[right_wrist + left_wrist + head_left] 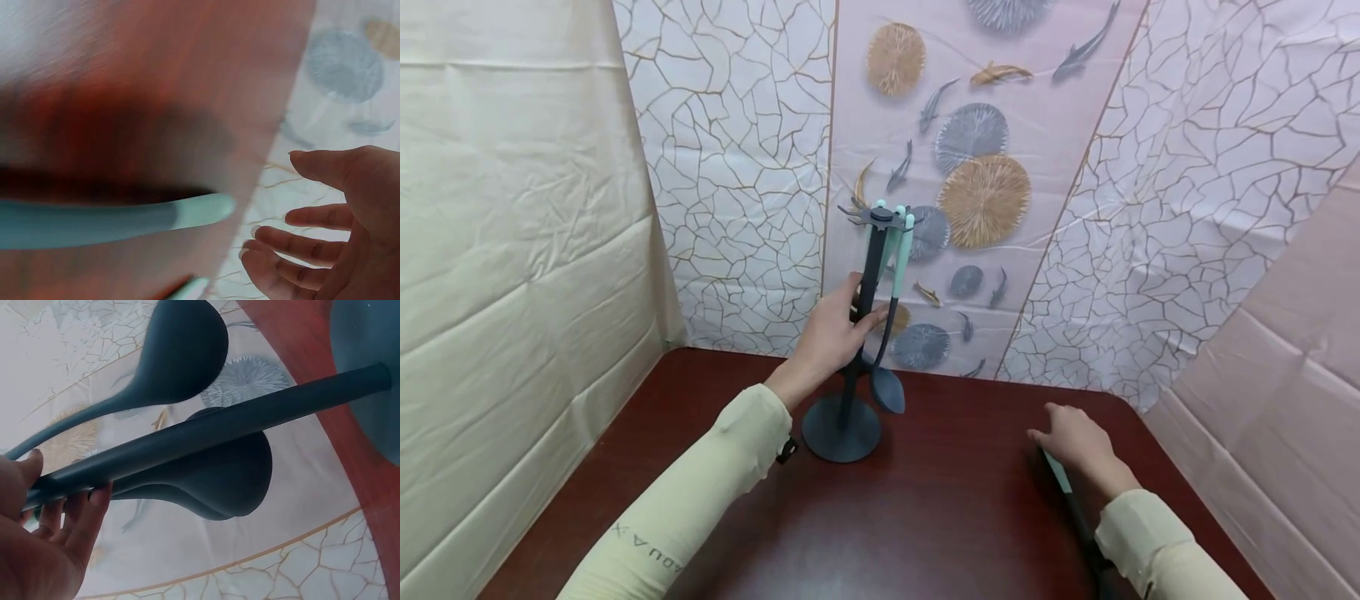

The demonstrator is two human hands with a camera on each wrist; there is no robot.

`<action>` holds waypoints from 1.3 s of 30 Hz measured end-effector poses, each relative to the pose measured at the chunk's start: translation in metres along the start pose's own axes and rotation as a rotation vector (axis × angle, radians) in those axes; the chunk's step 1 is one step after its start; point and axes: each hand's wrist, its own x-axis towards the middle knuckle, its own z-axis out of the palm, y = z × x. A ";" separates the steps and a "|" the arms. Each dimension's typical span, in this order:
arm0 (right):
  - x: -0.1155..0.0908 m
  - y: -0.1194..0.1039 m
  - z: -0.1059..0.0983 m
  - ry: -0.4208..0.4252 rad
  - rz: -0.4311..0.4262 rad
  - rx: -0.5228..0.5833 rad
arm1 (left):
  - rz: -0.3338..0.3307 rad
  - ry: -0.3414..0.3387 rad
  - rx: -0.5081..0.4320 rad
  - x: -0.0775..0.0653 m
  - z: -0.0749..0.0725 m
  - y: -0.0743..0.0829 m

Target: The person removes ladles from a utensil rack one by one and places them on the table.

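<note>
My left hand (827, 333) grips the pole of a dark utensil stand (842, 429) with a round base. Several utensils with mint-green handles (902, 258) hang from its hooked top; the dark, bowl-shaped head of one (887, 390) shows low beside the pole. In the left wrist view, thumb and fingers lie against the pole (206, 434), with dark utensil heads (187, 353) around it. My right hand (1078, 442) has its fingers spread, holding nothing. Near it lies a dark utensil with a mint-green end (203, 209); its head is out of view.
A second mint-green handle tip (194, 289) shows at the bottom of the right wrist view. The dark red table (940, 517) ends against a patterned cloth backdrop (737, 167). Pale cloth walls (520, 292) stand on both sides.
</note>
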 end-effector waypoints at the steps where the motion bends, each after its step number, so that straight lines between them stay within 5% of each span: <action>1: 0.001 -0.003 -0.004 0.011 -0.010 0.003 | -0.001 0.000 -0.011 0.000 0.000 -0.001; 14: 0.008 -0.062 -0.076 0.208 -0.216 0.136 | 0.090 0.074 -0.133 0.012 -0.022 0.013; 23: 0.006 -0.104 -0.104 0.308 -0.342 0.230 | 0.026 0.056 -0.246 0.017 -0.030 0.026; 31: 0.011 -0.135 -0.126 0.338 -0.394 0.324 | 0.040 0.051 -0.199 0.024 -0.032 0.037; 39: 0.014 -0.163 -0.138 0.390 -0.461 0.467 | 0.032 0.121 -0.200 0.032 -0.032 0.049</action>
